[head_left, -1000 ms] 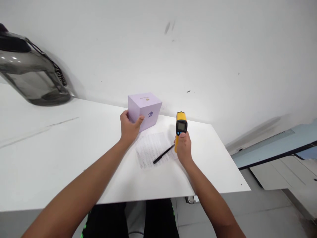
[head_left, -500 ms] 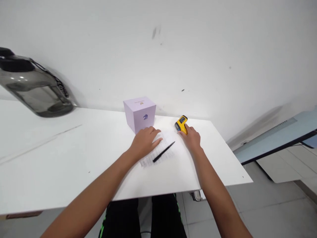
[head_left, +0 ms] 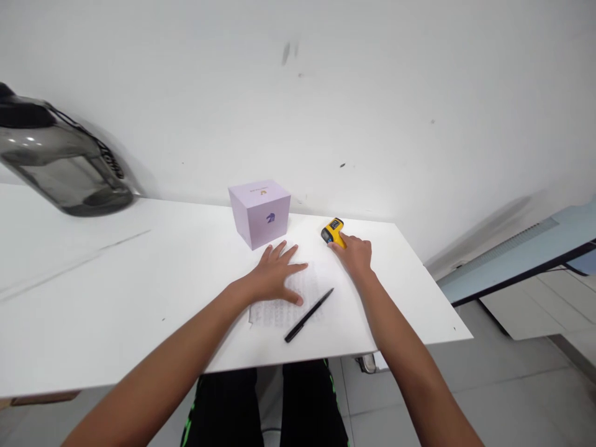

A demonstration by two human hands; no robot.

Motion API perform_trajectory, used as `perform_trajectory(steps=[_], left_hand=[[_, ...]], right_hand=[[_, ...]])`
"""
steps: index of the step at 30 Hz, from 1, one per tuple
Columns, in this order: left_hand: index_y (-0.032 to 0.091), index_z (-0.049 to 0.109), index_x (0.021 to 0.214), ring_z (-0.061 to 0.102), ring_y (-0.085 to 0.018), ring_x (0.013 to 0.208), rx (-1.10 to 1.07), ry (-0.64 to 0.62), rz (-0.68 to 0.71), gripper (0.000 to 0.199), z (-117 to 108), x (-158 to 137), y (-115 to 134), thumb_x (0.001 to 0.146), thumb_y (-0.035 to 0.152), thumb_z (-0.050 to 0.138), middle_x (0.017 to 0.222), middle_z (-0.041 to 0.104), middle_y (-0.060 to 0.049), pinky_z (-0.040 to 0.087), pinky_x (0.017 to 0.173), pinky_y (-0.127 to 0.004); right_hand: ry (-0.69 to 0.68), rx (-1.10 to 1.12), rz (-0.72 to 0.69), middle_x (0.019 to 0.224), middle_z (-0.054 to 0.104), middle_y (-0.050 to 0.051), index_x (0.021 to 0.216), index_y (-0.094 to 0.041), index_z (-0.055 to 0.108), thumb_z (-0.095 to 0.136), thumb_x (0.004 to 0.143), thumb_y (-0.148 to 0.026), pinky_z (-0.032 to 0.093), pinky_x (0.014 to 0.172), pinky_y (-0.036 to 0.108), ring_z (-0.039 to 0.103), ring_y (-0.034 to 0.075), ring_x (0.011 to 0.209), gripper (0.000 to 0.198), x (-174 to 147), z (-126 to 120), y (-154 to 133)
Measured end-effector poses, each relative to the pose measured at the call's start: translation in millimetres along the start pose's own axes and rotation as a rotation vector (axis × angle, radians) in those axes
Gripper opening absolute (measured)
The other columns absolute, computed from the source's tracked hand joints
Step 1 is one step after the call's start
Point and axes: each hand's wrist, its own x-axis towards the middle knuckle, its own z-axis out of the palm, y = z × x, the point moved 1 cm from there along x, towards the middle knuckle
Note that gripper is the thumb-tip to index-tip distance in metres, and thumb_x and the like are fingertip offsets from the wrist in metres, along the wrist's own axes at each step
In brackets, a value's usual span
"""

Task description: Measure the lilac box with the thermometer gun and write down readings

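My left hand lies flat, fingers spread, on a printed paper sheet on the white table. A black pen rests diagonally on the sheet's right side, just right of that hand. My right hand rests on a yellow infrared thermometer that lies on its side on the table. A lilac cube box stands behind my left hand, near the wall.
A smoky grey water jug with a black lid sits at the far left against the white wall. The table's right edge drops to a tiled floor. A light blue tabletop stands further right. My legs are under the table.
My left hand let go of the box and came down flat on the paper, pulling it nearer. My right hand laid the upright thermometer down on the table.
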Motion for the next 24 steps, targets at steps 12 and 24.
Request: perform_trajectory(steps=[12,24], left_hand=[[0.035,0.066,0.173,0.047,-0.040,0.179,0.052,0.228,0.146,0.076,10.8,10.8,-10.3,0.111,0.079,0.058,0.190,0.054,-0.008,0.028,0.150,-0.064],[0.020,0.018,0.194,0.024,-0.049,0.187,0.095,0.196,0.022,0.120,37.3,15.5,-18.8,0.104,0.085,0.061,0.199,0.031,-0.020,0.021,0.150,-0.071]], right_hand=[[-0.330,0.183,-0.823,0.107,0.090,0.007,0.157,-0.031,0.079,0.067,0.118,-0.040,0.060,0.088,0.038,0.081,0.027,0.091,0.043,-99.7,-43.4,19.8],[0.104,0.882,-0.446,0.091,0.082,0.010,0.115,-0.027,0.080,0.061,0.109,-0.069,0.063,0.083,0.043,0.074,0.025,0.078,0.046,-67.7,0.6,4.7]])
